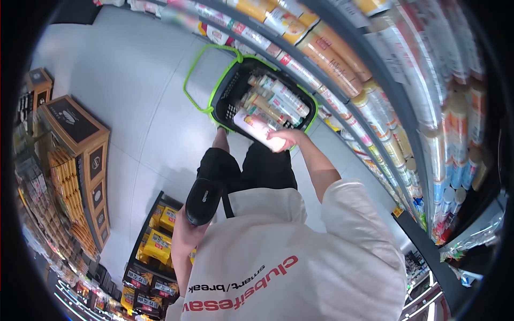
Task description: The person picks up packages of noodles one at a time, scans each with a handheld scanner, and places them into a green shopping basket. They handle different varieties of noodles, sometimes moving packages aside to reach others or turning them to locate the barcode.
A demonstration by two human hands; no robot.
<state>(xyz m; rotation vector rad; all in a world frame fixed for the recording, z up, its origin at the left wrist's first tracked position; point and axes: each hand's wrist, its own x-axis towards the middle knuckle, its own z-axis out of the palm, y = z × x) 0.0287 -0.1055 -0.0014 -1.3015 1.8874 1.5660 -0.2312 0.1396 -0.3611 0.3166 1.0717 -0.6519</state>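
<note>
My right hand grips one end of a pale pink-and-white package, which is tilted over the near side of the shopping basket. The basket is black with a bright green rim and a green handle swung out to the left. Several cylindrical packs in pale wrapping lie side by side inside it. On the left, my left hand is beside a rounded black device at waist height. That device hides its fingers, so whether it holds anything does not show.
Shelves packed with cylindrical packages curve along the right. A wooden display stand with packaged goods is on the left. Yellow packs fill a black rack at lower left. Grey tiled floor runs between them.
</note>
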